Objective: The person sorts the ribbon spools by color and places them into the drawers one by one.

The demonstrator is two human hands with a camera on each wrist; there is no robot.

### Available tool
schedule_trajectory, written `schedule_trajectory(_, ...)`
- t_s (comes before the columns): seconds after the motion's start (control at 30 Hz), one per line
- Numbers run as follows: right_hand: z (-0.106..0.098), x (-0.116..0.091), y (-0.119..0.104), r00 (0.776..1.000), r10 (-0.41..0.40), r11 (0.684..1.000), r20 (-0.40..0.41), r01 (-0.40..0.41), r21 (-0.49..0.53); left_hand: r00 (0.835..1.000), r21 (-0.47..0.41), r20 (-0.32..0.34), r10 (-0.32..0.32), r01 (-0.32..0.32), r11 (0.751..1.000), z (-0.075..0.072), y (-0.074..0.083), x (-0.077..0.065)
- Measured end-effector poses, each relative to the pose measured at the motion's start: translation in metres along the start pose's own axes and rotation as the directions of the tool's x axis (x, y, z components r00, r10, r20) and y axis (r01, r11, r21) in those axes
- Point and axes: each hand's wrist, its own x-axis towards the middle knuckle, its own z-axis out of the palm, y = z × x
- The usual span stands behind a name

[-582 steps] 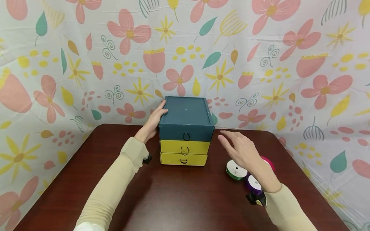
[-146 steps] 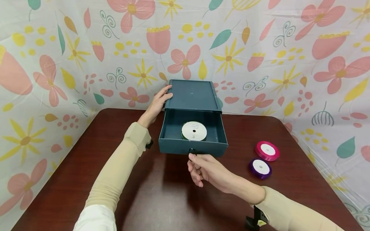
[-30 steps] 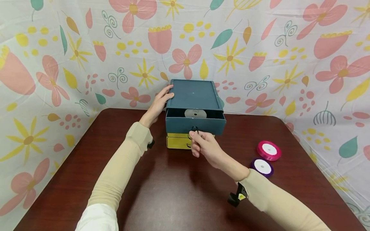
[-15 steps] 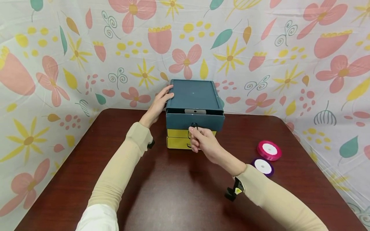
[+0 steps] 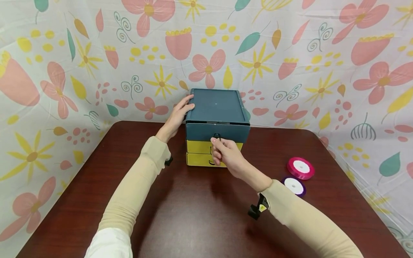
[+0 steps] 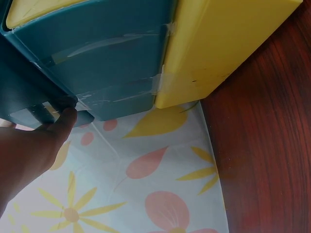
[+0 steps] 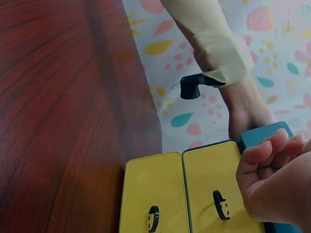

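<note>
A small chest of drawers [image 5: 216,105] has a blue top unit over two yellow drawers. Its blue drawer [image 5: 200,132] sits almost fully in, with a thin dark gap along the upper edge. My right hand [image 5: 228,154] pinches the black loop handle [image 5: 217,135] between thumb and curled fingers. On the far left, my left hand [image 5: 175,120] rests along the top's left edge, fingers extended. The left wrist view shows a finger of that hand [image 6: 60,124] against the blue side. The white-faced ribbon spool seen earlier is hidden inside the drawer.
On the right of the dark wooden table [image 5: 193,211] lie a pink ribbon spool [image 5: 300,168] and a purple ribbon spool [image 5: 294,186], partly behind the right sleeve. A floral cloth [image 5: 274,71] hangs directly behind the chest. Both yellow drawers have loop handles [image 7: 221,205].
Since the spool lay in the wide-drawn blue drawer, my right hand has pushed the drawer back in by its handle, covering the spool. My left hand stays on the chest's edge.
</note>
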Motion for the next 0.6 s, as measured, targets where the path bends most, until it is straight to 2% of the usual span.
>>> schedule_trajectory(0.6, -0.0053, 0.0104, -0.0019, 1.0, 0.023, 1.0, 0.004, -0.023, -0.009, 1.0, 0.013, 0.004, -0.012, 0.012, 1.0, -0.001, 0.0004, 0.0009)
